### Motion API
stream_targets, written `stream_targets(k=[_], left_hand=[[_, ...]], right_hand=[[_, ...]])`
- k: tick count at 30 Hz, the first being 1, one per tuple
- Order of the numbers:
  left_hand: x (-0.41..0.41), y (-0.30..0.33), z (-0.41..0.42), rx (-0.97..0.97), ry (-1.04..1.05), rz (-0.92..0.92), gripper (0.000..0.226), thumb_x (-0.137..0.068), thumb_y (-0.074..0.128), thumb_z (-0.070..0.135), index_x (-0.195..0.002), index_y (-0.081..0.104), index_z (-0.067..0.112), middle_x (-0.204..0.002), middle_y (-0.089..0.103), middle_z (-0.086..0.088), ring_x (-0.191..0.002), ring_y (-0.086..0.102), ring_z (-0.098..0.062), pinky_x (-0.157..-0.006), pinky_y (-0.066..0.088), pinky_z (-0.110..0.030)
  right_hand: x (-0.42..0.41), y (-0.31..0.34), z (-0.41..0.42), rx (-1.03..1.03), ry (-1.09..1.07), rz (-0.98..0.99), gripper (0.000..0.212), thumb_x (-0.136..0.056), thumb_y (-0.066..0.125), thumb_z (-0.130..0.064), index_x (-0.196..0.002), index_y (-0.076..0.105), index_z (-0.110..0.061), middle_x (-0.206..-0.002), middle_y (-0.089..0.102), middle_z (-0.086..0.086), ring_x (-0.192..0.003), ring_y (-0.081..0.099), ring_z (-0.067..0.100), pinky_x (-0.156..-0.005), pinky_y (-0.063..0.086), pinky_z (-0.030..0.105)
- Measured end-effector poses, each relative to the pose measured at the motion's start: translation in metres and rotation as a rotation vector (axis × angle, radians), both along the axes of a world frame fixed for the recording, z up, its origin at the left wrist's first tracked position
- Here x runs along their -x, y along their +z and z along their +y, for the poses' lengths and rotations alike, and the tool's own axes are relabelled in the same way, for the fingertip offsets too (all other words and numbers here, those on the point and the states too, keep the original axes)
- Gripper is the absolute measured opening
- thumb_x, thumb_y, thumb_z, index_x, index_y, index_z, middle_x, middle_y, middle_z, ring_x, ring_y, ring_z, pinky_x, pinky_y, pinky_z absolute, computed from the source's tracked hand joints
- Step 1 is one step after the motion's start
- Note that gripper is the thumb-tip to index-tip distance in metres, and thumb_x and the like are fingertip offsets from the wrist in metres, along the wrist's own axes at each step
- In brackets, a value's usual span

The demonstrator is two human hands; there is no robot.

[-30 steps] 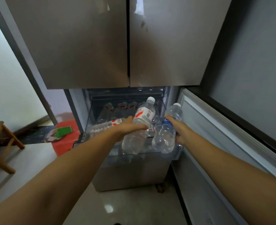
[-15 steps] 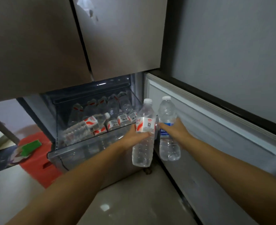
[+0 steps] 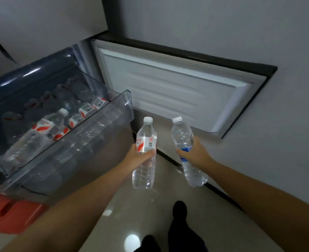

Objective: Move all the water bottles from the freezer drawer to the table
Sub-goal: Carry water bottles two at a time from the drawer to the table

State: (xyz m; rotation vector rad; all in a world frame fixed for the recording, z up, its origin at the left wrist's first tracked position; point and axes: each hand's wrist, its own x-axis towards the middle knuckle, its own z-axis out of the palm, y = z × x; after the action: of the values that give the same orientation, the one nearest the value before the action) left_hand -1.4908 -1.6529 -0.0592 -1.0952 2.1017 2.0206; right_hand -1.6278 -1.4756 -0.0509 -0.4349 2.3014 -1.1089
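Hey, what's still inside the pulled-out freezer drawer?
The freezer drawer holds several clear water bottles lying on their sides, most with red-and-white labels. How many lie underneath or further back is hidden and too dark to count.

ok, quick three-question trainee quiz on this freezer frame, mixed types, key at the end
1. True or false: each hand holds one bottle.
2. Which hand grips the bottle with the blue label? A) left B) right
3. Fill in: more bottles lie in the clear ____, which stands open.

Key
1. True: the left hand holds the red-label bottle, the right hand the blue-label bottle.
2. B.
3. freezer drawer; the bottles in the drawer are not yet moved.
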Motion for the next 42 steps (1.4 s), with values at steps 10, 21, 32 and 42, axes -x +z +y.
stream_targets(k=[10,21,32,42], left_hand=[[0.072,-0.041,0.121,0.108,-0.521,-0.031,0.030,-0.076,0.076,0.032,-0.096,0.062,0.014,-0.082,0.071,0.000,-0.074,0.071,-0.014,-0.069,0.056,-0.032],[0.193,-0.024,0.322,0.264,-0.788,-0.010,0.061,-0.072,0.076,0.043,-0.118,0.043,0.022,-0.107,0.063,0.002,-0.093,0.064,-0.019,-0.078,0.053,-0.032],[0.289,-0.018,0.514,0.274,-1.127,0.070,0.059,-0.071,0.076,0.044,-0.115,0.042,0.022,-0.101,0.061,0.003,-0.090,0.065,-0.021,-0.082,0.057,-0.042],[0.330,-0.003,0.675,0.216,-1.623,0.197,0.060,-0.073,0.078,0.037,-0.118,0.047,0.015,-0.106,0.064,-0.005,-0.092,0.067,-0.023,-0.079,0.059,-0.044]], right_hand=[[-0.004,-0.049,0.180,-0.117,-0.516,-0.041,0.071,-0.076,0.078,-0.033,-0.130,0.037,-0.011,-0.101,0.051,-0.003,-0.093,0.056,0.019,-0.074,0.044,0.031],[0.037,-0.031,0.379,-0.076,-0.876,0.013,0.066,-0.079,0.076,-0.030,-0.128,0.038,-0.010,-0.104,0.052,-0.001,-0.092,0.053,0.017,-0.074,0.044,0.032],[0.037,-0.020,0.551,-0.041,-1.324,0.023,0.065,-0.078,0.076,-0.031,-0.127,0.036,-0.012,-0.103,0.053,0.000,-0.079,0.057,0.009,-0.057,0.042,0.018],[-0.016,-0.008,0.633,0.039,-1.835,0.088,0.062,-0.085,0.069,-0.031,-0.132,0.033,-0.016,-0.111,0.053,0.000,-0.095,0.057,0.017,-0.072,0.046,0.032]])
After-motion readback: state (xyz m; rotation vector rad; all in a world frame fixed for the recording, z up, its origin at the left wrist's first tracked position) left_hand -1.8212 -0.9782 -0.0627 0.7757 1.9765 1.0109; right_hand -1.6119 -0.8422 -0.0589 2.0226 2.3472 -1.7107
